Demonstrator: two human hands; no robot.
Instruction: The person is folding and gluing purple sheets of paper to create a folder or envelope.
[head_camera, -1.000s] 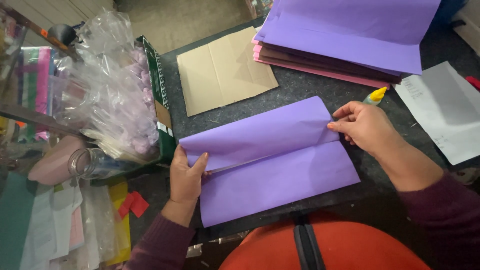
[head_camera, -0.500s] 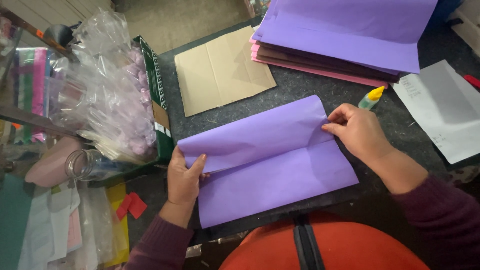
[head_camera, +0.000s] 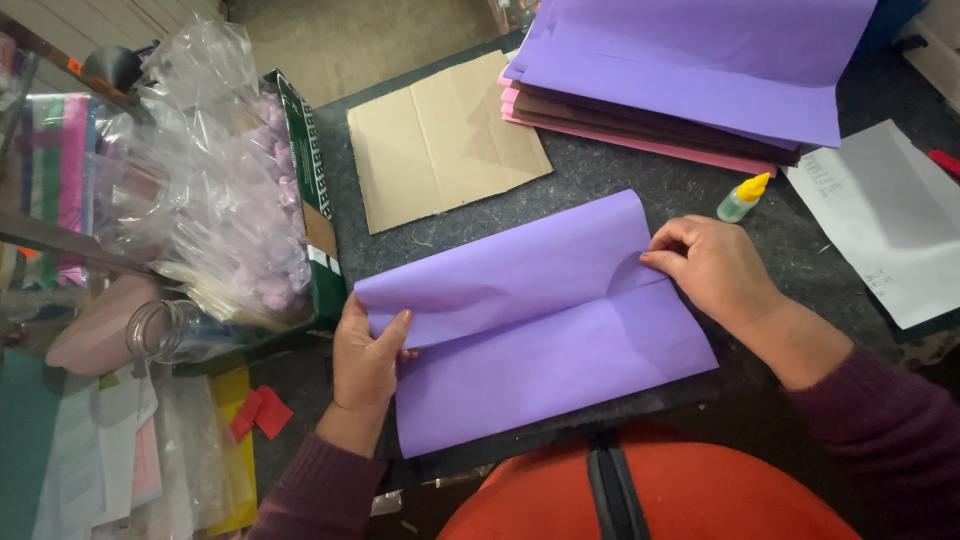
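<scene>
Right hand (head_camera: 715, 268) has slid inward along the crease; left hand (head_camera: 365, 362) unmoved. Both sets of fingers pinch the purple sheet (head_camera: 540, 325) — half-folded, flat on the surface (head_camera: 620, 180). Risk: uneven pressure skews the fold — edges misalign.

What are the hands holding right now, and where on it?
Both hold the purple paper sheet on the mat: the left hand pinches its left edge at the fold, the right hand pinches the folded flap's right edge.

The light is soft and even, with no dark shadows. The clear plastic bags (head_camera: 215, 190) at nine o'clock shine a bit.
</scene>
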